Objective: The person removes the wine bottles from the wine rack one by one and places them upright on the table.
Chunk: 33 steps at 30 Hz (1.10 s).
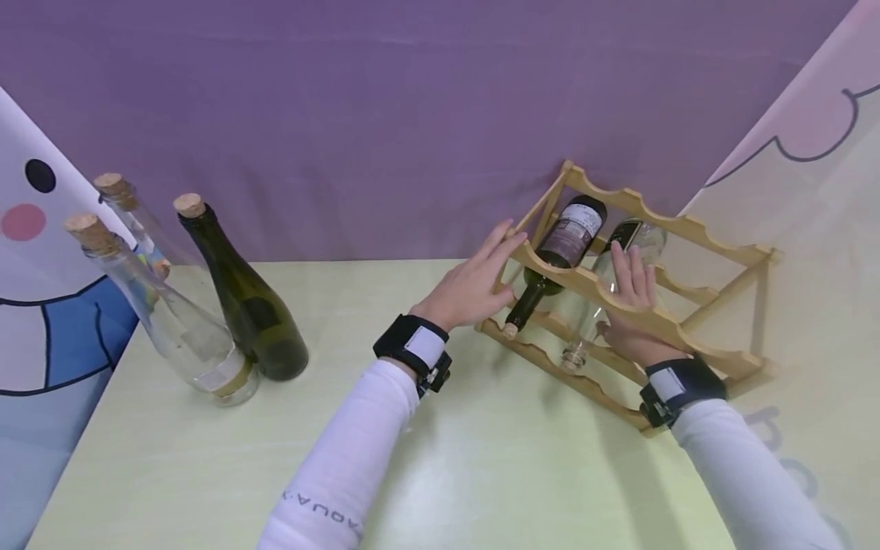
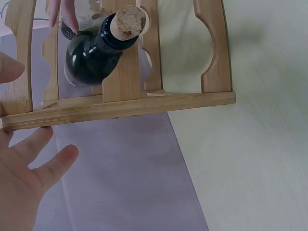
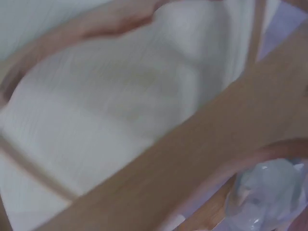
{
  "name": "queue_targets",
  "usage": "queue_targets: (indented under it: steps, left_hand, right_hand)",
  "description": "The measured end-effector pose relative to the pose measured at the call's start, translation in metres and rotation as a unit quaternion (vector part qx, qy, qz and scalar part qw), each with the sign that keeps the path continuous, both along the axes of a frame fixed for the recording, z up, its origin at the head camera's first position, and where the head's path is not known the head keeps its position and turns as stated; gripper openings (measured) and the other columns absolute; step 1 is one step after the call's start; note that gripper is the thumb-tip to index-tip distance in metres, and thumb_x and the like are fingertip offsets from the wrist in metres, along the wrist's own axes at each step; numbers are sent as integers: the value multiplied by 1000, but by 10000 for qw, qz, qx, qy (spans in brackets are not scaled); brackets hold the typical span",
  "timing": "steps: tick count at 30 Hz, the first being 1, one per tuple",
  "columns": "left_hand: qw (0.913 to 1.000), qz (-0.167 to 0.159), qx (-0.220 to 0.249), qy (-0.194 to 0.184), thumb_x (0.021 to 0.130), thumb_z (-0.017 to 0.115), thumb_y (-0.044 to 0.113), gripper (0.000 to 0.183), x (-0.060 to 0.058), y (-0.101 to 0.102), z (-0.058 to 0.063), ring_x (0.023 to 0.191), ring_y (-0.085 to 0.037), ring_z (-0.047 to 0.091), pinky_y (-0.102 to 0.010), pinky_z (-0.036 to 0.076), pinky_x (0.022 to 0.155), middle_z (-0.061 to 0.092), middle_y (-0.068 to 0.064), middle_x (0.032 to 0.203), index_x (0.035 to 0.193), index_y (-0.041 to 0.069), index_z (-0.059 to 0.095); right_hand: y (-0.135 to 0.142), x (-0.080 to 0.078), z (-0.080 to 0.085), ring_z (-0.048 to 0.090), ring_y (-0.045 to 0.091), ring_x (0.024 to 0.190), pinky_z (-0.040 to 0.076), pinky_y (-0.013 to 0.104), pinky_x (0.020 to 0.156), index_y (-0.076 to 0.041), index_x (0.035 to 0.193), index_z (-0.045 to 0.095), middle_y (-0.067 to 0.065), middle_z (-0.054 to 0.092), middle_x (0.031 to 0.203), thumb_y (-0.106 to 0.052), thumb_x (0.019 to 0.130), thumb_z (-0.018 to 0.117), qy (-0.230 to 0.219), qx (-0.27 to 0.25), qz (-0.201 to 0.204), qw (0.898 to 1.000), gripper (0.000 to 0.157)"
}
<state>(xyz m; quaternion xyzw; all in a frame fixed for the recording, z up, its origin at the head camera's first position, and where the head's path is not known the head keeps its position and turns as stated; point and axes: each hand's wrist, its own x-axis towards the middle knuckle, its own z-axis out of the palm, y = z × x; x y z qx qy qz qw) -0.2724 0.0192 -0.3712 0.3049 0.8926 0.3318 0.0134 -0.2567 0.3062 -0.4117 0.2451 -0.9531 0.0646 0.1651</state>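
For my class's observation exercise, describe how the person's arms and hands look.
Both the left hand and right hand are ungloved. Whitish sleeves cover the forearms; the left one bears grey lettering, apparently AQUA. Each wrist has a black strap with a pale rectangular patch and a small dark device.

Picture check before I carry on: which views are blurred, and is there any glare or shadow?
Head: mostly clear, with soft shadows on the table near the rack; left wrist: cork fairly crisp, small highlights on the dark bottle, soft shadow on the tabletop; right wrist: dim and blurriest, rack edges smeared, small highlights on the clear glass bottle.
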Motion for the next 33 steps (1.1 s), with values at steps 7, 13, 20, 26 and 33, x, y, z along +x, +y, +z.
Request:
queue_targets:
  steps: [7,13,20,26,33]
  left_hand:
    - [9998,-9,65,-169,92,52,17,78,1,1,2,46,-11,41,-22,41,40,-9,2,166,157,24,9]
    - [9996,-64,141,-237,94,50,17,75,0,1,2,44,-12,38,-22,38,40,-9,3,165,157,24,9]
    - [9992,8,260,-287,92,50,17,75,0,2,-1,44,-11,38,-21,37,40,-8,4,165,157,24,11]
    - [9990,46,316,-312,92,50,17,75,0,3,0,43,-12,38,-22,36,38,-8,5,165,157,23,12]
    - [9990,67,228,-391,95,49,19,72,1,3,4,43,-11,37,-22,37,38,-8,3,166,157,22,12]
  right_hand:
    - [1,-5,-6,6,53,142,18,80,103,-14,147,36,32,15,158,10,53,78,524,-311,-229,9979,106]
    - [2,-6,-5,12,51,142,20,78,105,-7,141,44,31,23,155,13,60,70,475,-278,-155,9984,88]
    - [2,-9,-9,30,57,132,30,77,99,0,125,55,35,43,140,11,67,65,947,-133,-157,9953,59]
    - [0,-9,-9,32,55,131,35,74,97,-4,132,50,31,42,144,18,70,57,1128,-60,-214,9934,66]
    - [0,-9,-9,29,57,133,33,77,97,3,125,56,31,43,144,16,70,56,1221,119,-79,9924,57]
